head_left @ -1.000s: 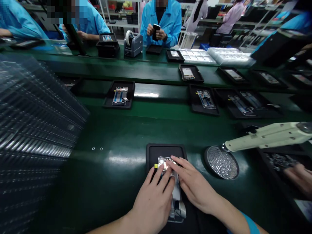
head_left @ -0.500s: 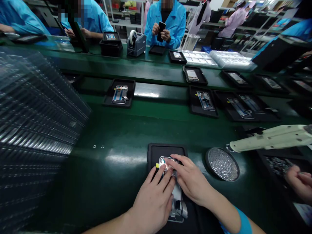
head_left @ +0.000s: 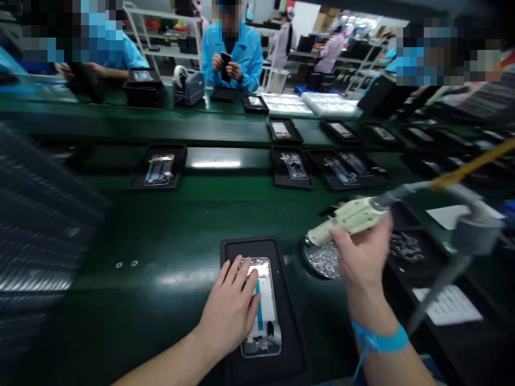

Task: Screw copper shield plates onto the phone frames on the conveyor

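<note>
Long green work belt fills the lower part of the picture, and many black trays stand on it in rows toward the upper right, most of them with a phone part inside. Near the bottom middle lies the closest tray, and a phone frame sits lengthwise in it. The left hand lies on the left side of this frame with its fingers open, so it is touching the frame but not clenching it. The right hand is lifted to the right of the tray and is closed firmly around a cream electric screwdriver. Its tip points down to the left, above a round metal dish of small screws. A gray cable goes from the screwdriver to the upper right, and a blue band is around the right wrist. Further right are a black tray of loose screws and a white paper. At upper middle, a co-worker in a blue coat holds a black phone with both hands, beside a tape dispenser. A blurred stack of clear plastic trays stands at the left edge.
</note>
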A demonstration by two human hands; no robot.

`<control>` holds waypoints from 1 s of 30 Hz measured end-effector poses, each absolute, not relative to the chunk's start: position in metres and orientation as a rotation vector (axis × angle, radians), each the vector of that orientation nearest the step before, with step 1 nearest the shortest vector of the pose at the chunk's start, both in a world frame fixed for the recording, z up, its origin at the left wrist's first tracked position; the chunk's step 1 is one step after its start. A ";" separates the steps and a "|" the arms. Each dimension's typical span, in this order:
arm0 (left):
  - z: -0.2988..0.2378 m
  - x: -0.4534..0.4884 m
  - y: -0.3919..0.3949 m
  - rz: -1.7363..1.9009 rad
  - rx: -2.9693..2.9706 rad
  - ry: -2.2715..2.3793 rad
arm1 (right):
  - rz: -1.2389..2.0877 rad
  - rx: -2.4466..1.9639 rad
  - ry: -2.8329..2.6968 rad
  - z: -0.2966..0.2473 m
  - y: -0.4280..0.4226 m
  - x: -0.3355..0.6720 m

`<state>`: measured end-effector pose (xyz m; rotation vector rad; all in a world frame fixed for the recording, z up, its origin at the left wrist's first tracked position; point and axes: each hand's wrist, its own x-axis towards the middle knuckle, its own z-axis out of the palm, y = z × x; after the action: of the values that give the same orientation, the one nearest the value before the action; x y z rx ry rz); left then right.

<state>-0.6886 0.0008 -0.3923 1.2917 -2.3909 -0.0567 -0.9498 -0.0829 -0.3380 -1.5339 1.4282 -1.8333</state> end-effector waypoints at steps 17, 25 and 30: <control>-0.399 -0.710 -0.010 -0.122 0.931 -2.492 | -1.875 -1.438 1.345 -0.365 -0.083 -0.955; -0.396 -0.709 -0.012 -0.102 0.938 -2.492 | -1.867 -1.450 1.351 -0.368 -0.084 -0.954; -0.397 -0.711 -0.011 -0.103 0.944 -2.491 | -1.894 -1.427 1.325 -0.369 -0.084 -0.955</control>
<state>-0.7107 -0.0114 -0.3966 0.9442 -2.4907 -0.1029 -0.9554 -0.0841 -0.3691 -1.4265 1.3252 -1.8941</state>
